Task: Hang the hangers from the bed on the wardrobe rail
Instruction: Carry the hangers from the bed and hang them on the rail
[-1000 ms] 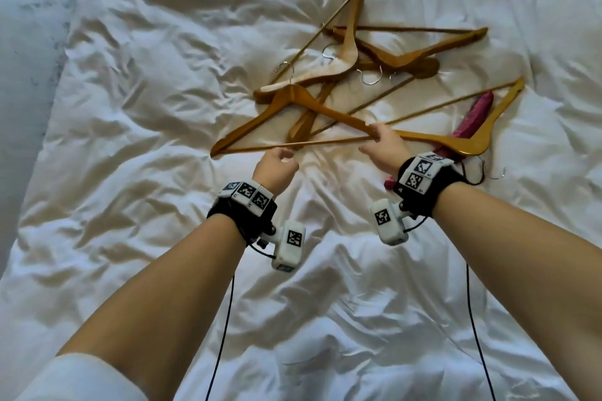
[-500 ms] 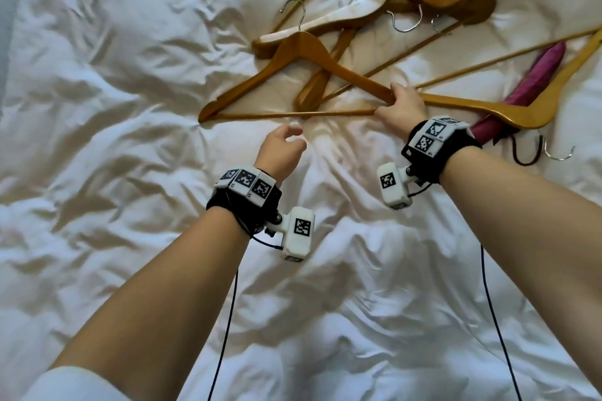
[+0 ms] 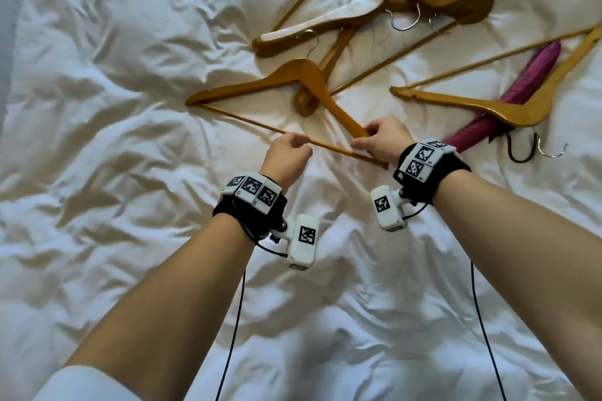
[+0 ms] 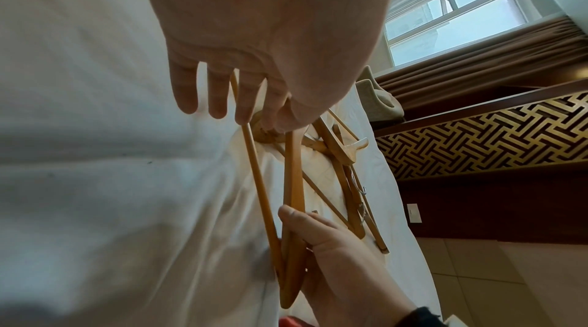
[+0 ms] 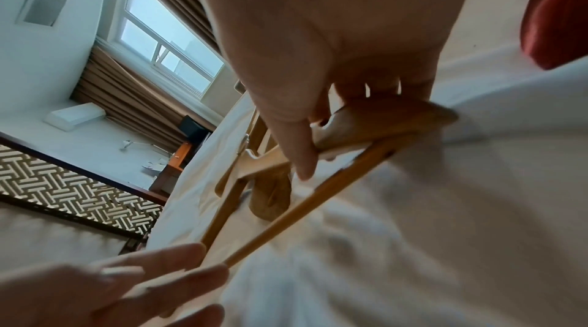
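Observation:
The nearest brown wooden hanger (image 3: 303, 75) lies on the white bed (image 3: 97, 172), its hook pointing away from me. My right hand (image 3: 381, 137) grips the right end of the hanger (image 5: 397, 111), thumb on one side and fingers curled round the other. My left hand (image 3: 286, 156) is on the hanger's thin bar (image 4: 254, 169). Its fingers (image 4: 219, 96) hang fairly straight across the bar, with no firm hold showing. Several more wooden hangers (image 3: 368, 3) lie tangled further up the bed. Another hanger (image 3: 488, 107) lies to the right.
A magenta rolled object (image 3: 527, 75) with a dark looped strap lies under the right-hand hanger. A patterned headboard panel (image 4: 477, 136), curtains and a window (image 4: 452, 8) stand beyond the bed. Black cables trail from both wrists over the crumpled duvet.
My right hand has drawn the hanger's right end toward me, swinging it away from the right-hand hanger. My left hand has moved forward from above the duvet onto the bar.

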